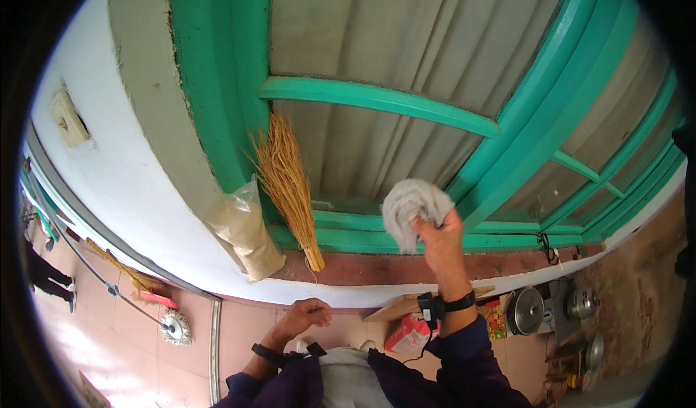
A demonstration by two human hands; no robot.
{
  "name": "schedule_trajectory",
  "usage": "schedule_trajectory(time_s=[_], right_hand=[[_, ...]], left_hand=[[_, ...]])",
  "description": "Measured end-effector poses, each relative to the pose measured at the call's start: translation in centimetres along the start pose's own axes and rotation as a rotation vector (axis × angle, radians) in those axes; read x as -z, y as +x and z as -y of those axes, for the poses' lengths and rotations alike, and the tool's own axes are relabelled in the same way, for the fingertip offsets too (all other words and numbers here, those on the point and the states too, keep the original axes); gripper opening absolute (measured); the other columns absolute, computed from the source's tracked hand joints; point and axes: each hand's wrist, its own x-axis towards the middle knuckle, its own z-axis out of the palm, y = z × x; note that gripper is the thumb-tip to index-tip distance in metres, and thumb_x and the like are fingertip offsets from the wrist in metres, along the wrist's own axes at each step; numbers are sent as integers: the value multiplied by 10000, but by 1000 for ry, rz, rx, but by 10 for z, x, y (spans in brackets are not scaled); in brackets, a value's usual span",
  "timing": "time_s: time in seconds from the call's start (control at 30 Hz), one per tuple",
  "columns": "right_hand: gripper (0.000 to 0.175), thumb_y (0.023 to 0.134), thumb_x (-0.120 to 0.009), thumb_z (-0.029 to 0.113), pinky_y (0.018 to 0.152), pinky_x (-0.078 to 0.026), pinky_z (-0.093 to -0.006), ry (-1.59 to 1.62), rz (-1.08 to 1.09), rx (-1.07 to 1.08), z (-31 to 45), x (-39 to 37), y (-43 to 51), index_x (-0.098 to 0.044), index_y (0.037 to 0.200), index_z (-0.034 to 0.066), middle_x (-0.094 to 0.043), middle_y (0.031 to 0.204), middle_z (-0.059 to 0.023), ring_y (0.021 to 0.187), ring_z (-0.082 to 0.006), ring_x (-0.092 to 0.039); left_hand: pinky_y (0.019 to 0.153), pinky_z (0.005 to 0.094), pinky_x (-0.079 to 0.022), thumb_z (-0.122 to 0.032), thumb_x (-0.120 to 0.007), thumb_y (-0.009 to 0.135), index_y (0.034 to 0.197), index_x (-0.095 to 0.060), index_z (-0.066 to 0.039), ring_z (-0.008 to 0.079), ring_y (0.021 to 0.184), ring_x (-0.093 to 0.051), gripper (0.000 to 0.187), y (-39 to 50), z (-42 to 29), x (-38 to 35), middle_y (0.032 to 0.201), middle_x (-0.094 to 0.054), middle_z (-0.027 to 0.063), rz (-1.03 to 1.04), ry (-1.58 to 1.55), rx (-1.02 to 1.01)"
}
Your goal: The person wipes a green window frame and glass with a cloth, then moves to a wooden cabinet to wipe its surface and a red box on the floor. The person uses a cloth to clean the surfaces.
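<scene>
A crumpled grey cloth (414,210) is bunched in my right hand (439,239), in front of the lower part of a green-framed window (380,99). Whether the cloth touches the frame or the glass I cannot tell. My left hand (308,315) hangs low before my body with its fingers curled, below the red-brown window sill (353,269). I see nothing in it, though its palm is hidden. Left of the cloth, a straw hand broom (288,190) leans bristles up against the window, its handle end on the sill. Beside it stands a clear plastic bag (244,236) with pale contents.
A wooden board (399,307) and a red-and-white package (408,333) lie below the sill. Pots with lids (526,310) stand at the right. A mop (175,329) and a broom (142,283) are at the left, where another person's legs (51,272) show. A cable (549,250) hangs at the sill.
</scene>
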Motion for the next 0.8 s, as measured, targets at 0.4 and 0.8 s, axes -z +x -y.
schedule_trajectory(time_s=[0.4, 0.8], right_hand=[[532, 839, -677, -68, 996, -502, -328, -186, -175, 319, 56, -4, 35, -560, 1355, -14, -660, 1251, -93, 1139, -180, -633], [476, 829, -686, -61, 921, -544, -333, -661, -444, 1148, 244, 65, 106, -640, 1296, 23, -680, 1223, -94, 1102, -192, -655]], left_hand=[[762, 307, -579, -158, -665, 954, 1054, -680, 24, 180, 826, -711, 208, -20, 10, 22, 925, -725, 92, -194, 44, 60], [696, 287, -566, -109, -677, 934, 1032, -671, 19, 180, 776, -716, 161, 2, 34, 21, 887, -719, 90, -180, -21, 88]])
